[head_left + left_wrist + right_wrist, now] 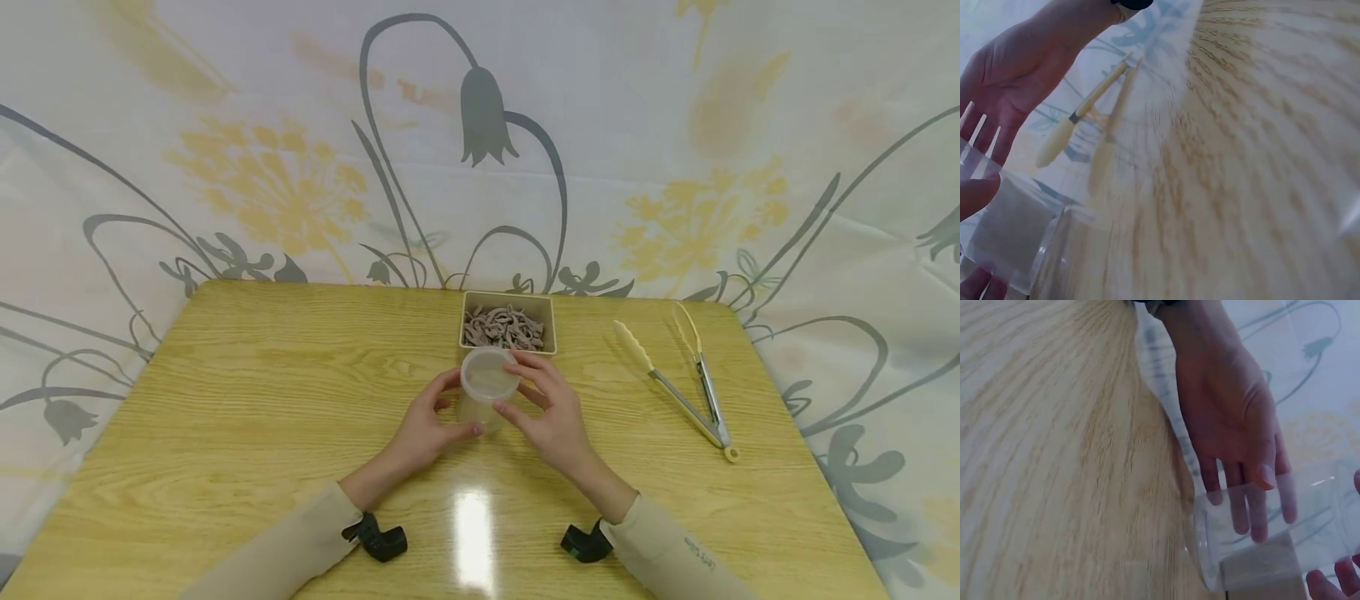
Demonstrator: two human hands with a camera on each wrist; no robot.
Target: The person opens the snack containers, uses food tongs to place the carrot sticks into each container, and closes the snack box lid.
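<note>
A clear plastic jar point(480, 408) with a round, whitish translucent top point(491, 372) stands between both hands at the middle of the table. My left hand point(423, 427) grips the jar's body from the left, fingers behind and thumb in front. From the right, my right hand point(551, 412) holds the jar near its top, with fingers at the rim and thumb on the side. Through the clear wall in the right wrist view, the left fingers point(1257, 515) show behind the jar. Directly behind it sits a beige rectangular tray point(549, 329) filled with greyish-brown strips point(506, 327).
Metal tongs point(693, 400) with cream tips lie spread on the right part of the wooden table point(262, 400). A flower-patterned cloth point(637, 100) hangs behind the table's far edge. Black wrist devices point(381, 540) sit at both cuffs.
</note>
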